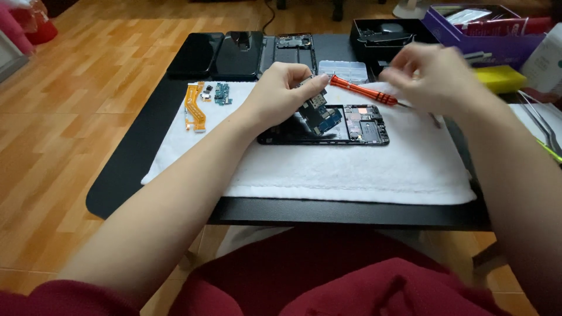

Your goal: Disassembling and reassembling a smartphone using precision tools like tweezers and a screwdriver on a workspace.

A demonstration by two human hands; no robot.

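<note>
Circuit board (pixel 319 108) tilted up out of the opened phone (pixel 351 126) on the white towel (pixel 351 169), bench centre. Left hand (pixel 281 93) pinches the board's upper edge, fingers closed on it. Right hand (pixel 430 73) blurred, just right of it over the orange screwdriver (pixel 363 92); grip unclear.

Far right of the surface: an open purple box (pixel 486 41) holding a red packet (pixel 509 25), with a flat yellow box (pixel 499 78) in front and a white carton (pixel 544 65) at the edge. Left of these, an open black box (pixel 383 36). Far left corner: two dark, blank phone screens (pixel 196 54) (pixel 240 55), side by side.
</note>
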